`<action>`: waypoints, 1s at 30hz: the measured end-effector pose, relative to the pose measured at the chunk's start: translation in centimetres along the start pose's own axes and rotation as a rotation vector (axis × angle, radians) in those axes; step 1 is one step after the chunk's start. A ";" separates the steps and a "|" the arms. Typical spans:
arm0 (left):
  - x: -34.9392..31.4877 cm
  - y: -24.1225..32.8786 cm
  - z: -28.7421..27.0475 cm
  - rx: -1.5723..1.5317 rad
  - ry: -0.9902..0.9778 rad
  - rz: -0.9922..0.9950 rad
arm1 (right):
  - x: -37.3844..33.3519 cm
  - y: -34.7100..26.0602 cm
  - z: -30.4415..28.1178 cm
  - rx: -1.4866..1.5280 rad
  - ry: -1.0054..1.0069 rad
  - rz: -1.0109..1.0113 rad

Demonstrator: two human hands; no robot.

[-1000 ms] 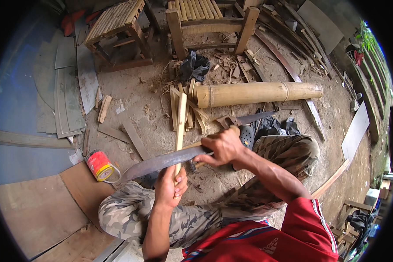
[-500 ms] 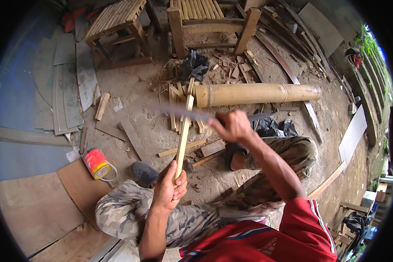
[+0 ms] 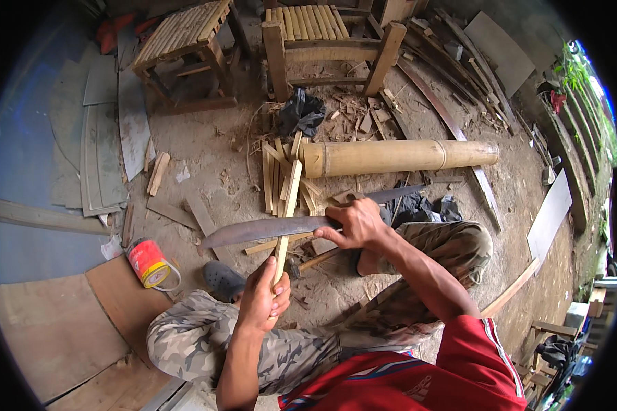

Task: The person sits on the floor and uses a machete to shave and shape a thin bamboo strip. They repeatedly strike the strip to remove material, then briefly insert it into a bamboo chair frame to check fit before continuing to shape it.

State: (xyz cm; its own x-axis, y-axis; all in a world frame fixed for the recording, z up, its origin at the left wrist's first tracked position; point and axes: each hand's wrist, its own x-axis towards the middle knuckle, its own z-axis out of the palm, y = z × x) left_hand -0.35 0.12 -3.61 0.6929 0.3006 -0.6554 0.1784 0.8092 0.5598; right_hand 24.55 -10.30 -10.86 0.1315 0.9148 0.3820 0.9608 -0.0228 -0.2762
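Observation:
My left hand (image 3: 262, 298) is closed round the lower end of a pale bamboo strip (image 3: 291, 195), which slants up and away from me. In my right hand (image 3: 358, 222) I grip a machete by its handle. The long dark machete blade (image 3: 253, 231) points left and crosses the strip partway along, above my left fingers. Whether its edge bites into the strip I cannot tell. Just beyond the strip's far end lie several cut strips (image 3: 269, 181), beside a thick bamboo pole (image 3: 397, 157).
A hammer-like tool (image 3: 315, 260) lies between my feet. Another dark blade-like piece (image 3: 404, 192) lies right of my right hand, near black plastic (image 3: 425, 207). A red can (image 3: 147, 264) stands at left. Bamboo-topped stools (image 3: 185, 31) and wood scraps lie farther off.
The machete, blurred before, has come down toward me along the strip and now shows sharply. My right hand moved nearer with it. My left hand keeps its hold on the strip.

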 end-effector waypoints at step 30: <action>2.9 -1.4 -2.3 0.168 0.246 0.853 | 1.0 -9.0 -0.8 1.533 -0.172 0.933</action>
State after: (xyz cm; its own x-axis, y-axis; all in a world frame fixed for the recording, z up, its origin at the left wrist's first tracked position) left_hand -0.21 1.05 -7.42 0.4709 0.8799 -0.0632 -0.2143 0.1836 0.9594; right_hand 16.18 -9.48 -7.28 0.3204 0.8499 -0.4185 -0.4765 -0.2372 -0.8466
